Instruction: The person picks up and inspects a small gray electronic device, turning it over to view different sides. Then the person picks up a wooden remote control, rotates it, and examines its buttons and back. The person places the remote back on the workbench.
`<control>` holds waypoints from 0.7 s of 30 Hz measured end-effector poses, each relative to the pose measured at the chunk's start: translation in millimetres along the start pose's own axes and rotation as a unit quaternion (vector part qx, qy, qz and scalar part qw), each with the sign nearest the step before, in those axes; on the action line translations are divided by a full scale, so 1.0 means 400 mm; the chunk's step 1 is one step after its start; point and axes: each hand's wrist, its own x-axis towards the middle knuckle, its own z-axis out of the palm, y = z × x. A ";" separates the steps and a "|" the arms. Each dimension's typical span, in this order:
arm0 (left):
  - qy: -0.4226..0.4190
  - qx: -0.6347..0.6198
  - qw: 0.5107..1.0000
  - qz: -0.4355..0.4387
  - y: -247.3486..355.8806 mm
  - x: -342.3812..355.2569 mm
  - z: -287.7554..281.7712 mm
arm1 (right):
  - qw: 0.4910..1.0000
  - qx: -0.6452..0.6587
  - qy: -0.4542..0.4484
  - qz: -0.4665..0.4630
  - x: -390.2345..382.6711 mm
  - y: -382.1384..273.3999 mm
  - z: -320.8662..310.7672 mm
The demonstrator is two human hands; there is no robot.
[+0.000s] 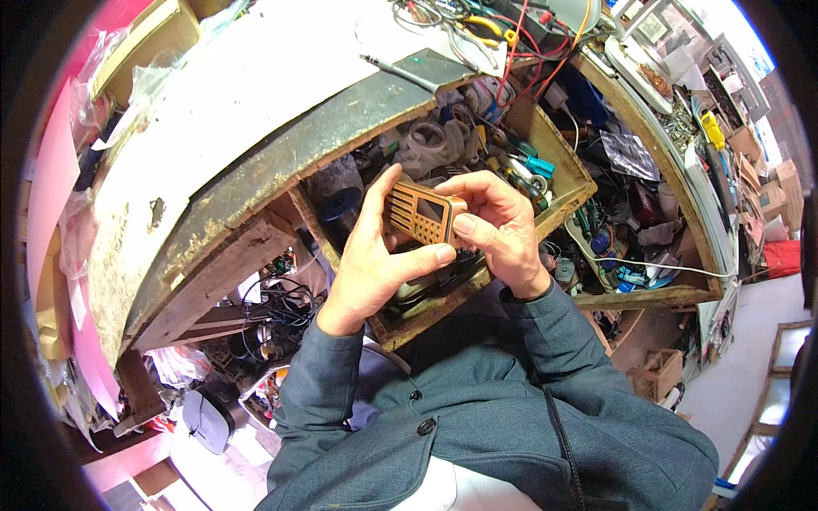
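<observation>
A small gold and black portable radio [416, 213] with a slatted speaker grille, a dark screen and rows of little buttons is held up between my two hands. My left hand [375, 247] grips its left end, fingers along the far side and thumb along the near edge. My right hand [498, 226] holds the right end, with thumb and fingertips closed on its side. Below the radio is a pulled-out wooden drawer [567, 204] filled with loose tools and parts, among them a teal-handled screwdriver [538, 165] and a roll of tape [426, 136].
The worn workbench edge [281, 136] curves along the far side. On its white top lie a soldering iron [396, 72], yellow-handled pliers [484, 30] and red wires [520, 43]. A second crammed drawer [656, 294] stands right; tangled black cables [277, 298] lie under the bench.
</observation>
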 end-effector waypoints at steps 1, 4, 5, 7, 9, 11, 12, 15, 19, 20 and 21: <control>0.000 -0.006 1.000 -0.004 0.004 0.000 0.003 | 1.000 -0.004 0.007 0.001 0.000 -0.002 0.002; 0.006 -0.012 1.000 -0.001 0.015 -0.003 0.010 | 1.000 -0.011 0.022 0.006 0.002 -0.007 0.010; 0.012 -0.005 1.000 0.010 0.011 -0.003 0.011 | 1.000 -0.011 0.024 0.011 0.001 -0.006 0.008; 0.023 0.016 0.999 0.033 0.002 -0.002 0.008 | 0.999 -0.017 0.035 0.006 0.004 -0.003 0.009; 0.035 0.043 0.997 0.055 -0.008 0.000 0.005 | 0.998 -0.028 0.052 -0.013 0.011 0.002 0.016; 0.046 0.041 0.996 0.058 -0.010 -0.001 0.006 | 0.998 -0.028 0.050 -0.018 0.010 0.004 0.017; 0.052 0.039 0.996 0.059 -0.010 -0.002 0.007 | 0.998 -0.029 0.049 -0.021 0.009 0.005 0.018; 0.068 0.061 0.992 0.090 -0.022 0.000 0.003 | 0.994 -0.078 0.067 -0.039 0.003 0.000 0.032; 0.095 0.158 0.976 0.115 -0.037 0.005 -0.010 | 0.985 -0.139 0.088 -0.056 -0.004 0.007 0.034; 0.100 0.179 0.972 0.118 -0.036 0.005 -0.009 | 0.982 -0.155 0.095 -0.060 -0.006 0.012 0.034; 0.105 0.200 0.967 0.120 -0.035 0.005 -0.009 | 0.978 -0.170 0.102 -0.065 -0.007 0.015 0.033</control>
